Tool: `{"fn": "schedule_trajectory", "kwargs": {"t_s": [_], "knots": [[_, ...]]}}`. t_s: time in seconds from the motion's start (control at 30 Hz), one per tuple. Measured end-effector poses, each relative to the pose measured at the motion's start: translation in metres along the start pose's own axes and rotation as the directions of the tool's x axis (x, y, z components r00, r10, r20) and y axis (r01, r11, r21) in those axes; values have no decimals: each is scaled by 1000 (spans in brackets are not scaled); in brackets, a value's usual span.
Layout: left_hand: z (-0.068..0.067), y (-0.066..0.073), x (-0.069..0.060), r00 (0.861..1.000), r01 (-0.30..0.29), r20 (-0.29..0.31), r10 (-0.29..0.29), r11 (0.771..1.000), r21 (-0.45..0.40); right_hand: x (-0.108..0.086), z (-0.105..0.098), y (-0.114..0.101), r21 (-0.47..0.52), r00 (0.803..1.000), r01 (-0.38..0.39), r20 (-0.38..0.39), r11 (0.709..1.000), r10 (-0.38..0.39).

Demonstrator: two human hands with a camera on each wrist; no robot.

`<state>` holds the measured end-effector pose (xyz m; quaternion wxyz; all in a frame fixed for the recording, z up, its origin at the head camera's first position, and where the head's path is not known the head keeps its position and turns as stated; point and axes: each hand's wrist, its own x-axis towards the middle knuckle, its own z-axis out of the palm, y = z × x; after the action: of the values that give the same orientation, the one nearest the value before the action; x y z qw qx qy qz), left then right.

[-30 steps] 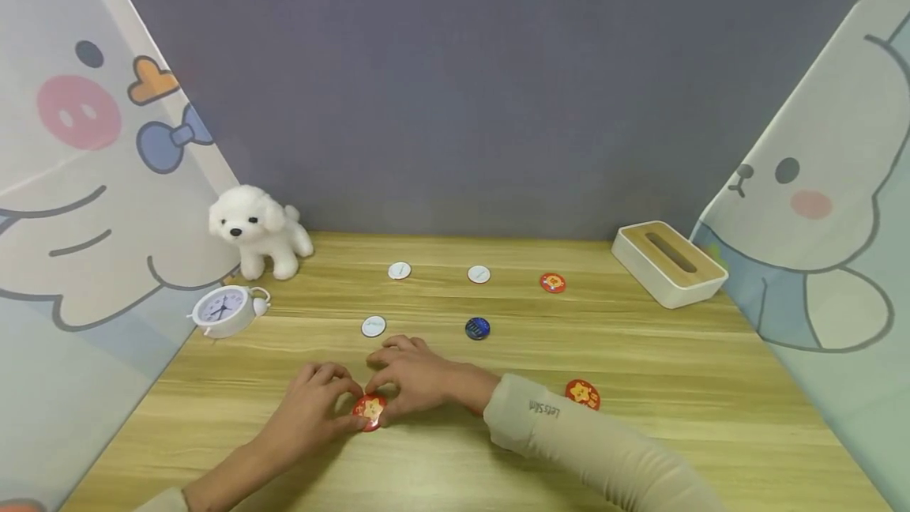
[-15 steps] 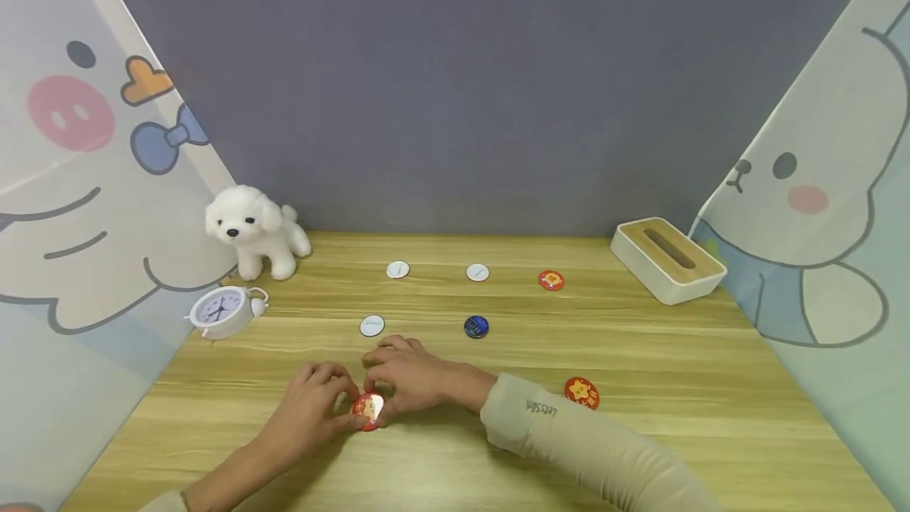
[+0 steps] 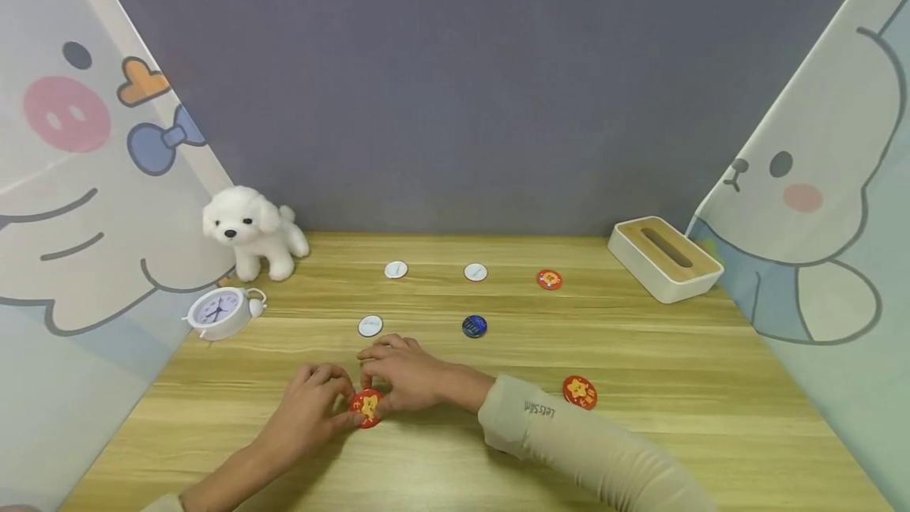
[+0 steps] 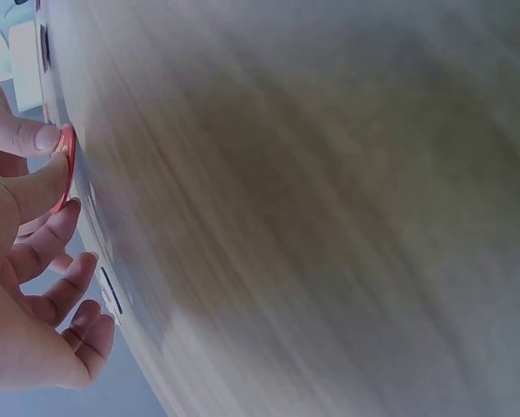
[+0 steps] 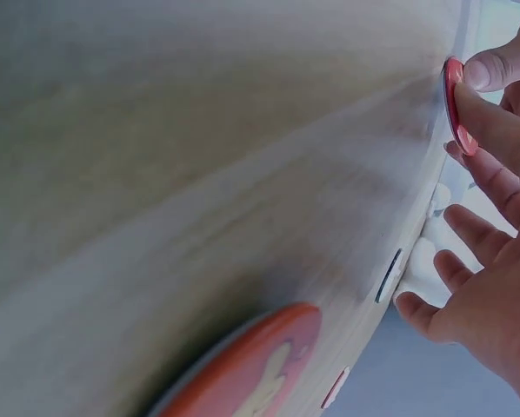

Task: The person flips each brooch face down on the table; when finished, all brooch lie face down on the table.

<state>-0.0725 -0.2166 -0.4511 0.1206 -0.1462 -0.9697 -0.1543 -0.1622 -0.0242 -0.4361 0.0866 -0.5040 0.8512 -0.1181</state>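
A red round badge with a yellow star [image 3: 366,408] is between my two hands near the front of the table. My left hand [image 3: 313,401] pinches its left edge between thumb and index finger. From the right, my right hand [image 3: 408,378] grips the opposite edge the same way, its other fingers spread beyond. The left wrist view shows the badge [image 4: 67,165] edge-on, tilted, with both thumbs on its face. In the right wrist view the badge [image 5: 456,109] also appears edge-on; whether it touches the wood is hard to tell.
Several other round badges lie about: a white one [image 3: 370,325], a blue one [image 3: 474,326], a red star one [image 3: 580,392] beside the right sleeve, and more behind. A plush dog [image 3: 252,231] and alarm clock [image 3: 220,312] stand left, a tissue box [image 3: 666,259] right.
The badge's tilt has shifted slightly, so the glare on its face has gone and the star shows plainly. Both hands keep their hold. The whole head view has drifted a little.
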Motion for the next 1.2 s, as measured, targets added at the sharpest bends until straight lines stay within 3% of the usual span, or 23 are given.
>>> {"fn": "schedule_trajectory", "kwargs": {"t_s": [0.7, 0.97, 1.2], "knots": [[-2, 1, -3, 1000, 14, -19, -15, 998, -57, -2, -3, -2, 96, 1000, -7, -17, 995, 9], [-2, 2, -2, 998, -26, -59, 23, 999, -46, -1, -3, -3, 105, 1000, -11, -21, 994, 13], [-5, 2, -2, 999, -17, -40, 14, 998, -55, -2, -5, -2, 111, 999, 11, -32, 994, -7]]}}
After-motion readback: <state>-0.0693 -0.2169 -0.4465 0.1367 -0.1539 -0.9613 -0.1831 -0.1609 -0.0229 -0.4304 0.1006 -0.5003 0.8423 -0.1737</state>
